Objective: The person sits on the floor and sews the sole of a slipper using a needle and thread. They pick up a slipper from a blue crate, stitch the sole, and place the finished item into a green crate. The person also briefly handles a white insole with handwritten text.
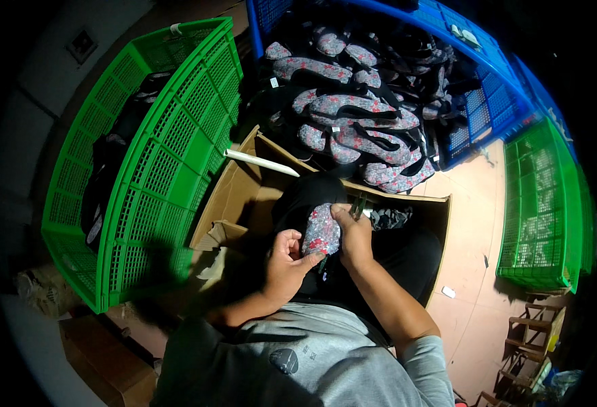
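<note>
Between my two hands, over my lap, is a cloth shoe (321,230) in grey floral fabric with red flowers. My left hand (288,264) grips its near end, the thumb pressed on the fabric. At its far right edge, my right hand (354,234) pinches the shoe between thumb and fingers. A narrow dark tool that looks like thread snips (359,206) sticks up from my right hand; its lower part is hidden. Beyond my knees lies a big heap of similar floral shoes (363,112) with black edges and small white tags.
An opened cardboard box (227,197) surrounds my legs, with a white tube (261,163) across its edge. Green crates (169,163) stand at left, one holding dark items. Another green crate (532,207) is at right. A blue crate (495,95) backs the heap. Wooden racks (532,332) sit lower right.
</note>
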Demonstrator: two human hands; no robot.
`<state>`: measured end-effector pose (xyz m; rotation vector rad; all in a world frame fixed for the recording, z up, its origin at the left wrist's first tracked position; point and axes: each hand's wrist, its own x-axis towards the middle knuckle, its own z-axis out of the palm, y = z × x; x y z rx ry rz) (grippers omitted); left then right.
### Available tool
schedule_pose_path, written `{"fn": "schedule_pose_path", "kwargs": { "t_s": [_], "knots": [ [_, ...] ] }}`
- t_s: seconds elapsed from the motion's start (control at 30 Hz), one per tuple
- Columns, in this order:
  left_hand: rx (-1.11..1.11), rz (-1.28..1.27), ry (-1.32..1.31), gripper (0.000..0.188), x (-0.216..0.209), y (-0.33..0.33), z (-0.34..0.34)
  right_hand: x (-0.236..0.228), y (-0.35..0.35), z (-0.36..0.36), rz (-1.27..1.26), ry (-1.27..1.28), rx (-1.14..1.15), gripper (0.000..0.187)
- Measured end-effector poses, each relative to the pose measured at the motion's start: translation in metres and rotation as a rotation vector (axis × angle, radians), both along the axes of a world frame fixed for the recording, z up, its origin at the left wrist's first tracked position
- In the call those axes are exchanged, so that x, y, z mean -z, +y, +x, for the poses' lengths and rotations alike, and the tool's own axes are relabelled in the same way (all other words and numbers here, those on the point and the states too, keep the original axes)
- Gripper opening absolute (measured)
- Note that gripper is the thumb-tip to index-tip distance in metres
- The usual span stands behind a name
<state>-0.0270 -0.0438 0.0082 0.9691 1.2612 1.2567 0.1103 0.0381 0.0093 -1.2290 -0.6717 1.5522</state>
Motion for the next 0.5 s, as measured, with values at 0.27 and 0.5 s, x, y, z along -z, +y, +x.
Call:
{"fn": "schedule_pose_path", "kwargs": {
  "t_s": [0.27,0.5],
  "knots": [
    [-0.06,-0.087,0.02,0.042,-0.002,-0.002,-0.02,0.002,-0.033,-0.018,0.317,-0.228,0.088,0.015],
    [-0.176,0.094,0.436,0.021,-0.02,0.008,-0.035,-0.003,-0.065,-0.012,0.374,-0.362,-0.102,0.02]
  ]
}}
